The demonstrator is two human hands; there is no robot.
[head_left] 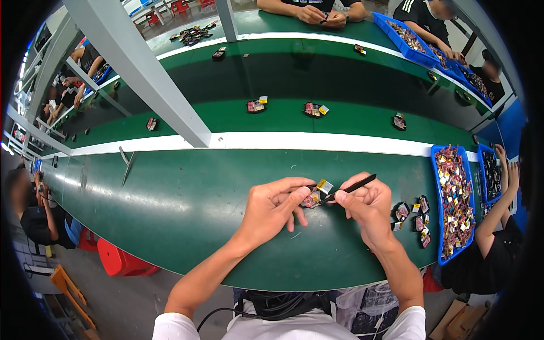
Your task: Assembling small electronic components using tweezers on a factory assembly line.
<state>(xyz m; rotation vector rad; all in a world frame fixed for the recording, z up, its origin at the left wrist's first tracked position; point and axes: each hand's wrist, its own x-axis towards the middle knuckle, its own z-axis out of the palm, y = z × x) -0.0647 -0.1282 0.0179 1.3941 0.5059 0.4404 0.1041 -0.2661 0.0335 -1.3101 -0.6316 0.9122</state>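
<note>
My left hand (271, 208) pinches a small electronic assembly (311, 198) in a black housing, with reddish parts inside. A yellow-and-silver rectangular piece (324, 186) sticks up at its upper edge. In my right hand (369, 211) is a pair of black tweezers (360, 183), held like a pen. Their tips point left and reach the assembly; whether they grip a part there is too small to tell. Just right of my right hand, several similar black-cased assemblies (402, 212) lie loose on the green table (187, 209).
A blue tray (435, 187) heaped with small wired parts stands at the right. Other tweezers (127, 167) lie toward the left. Beyond a white rail (317, 139), a belt line (198, 116) bears spaced-out assemblies. A grey post (150, 79) rises at the left; co-workers sit around.
</note>
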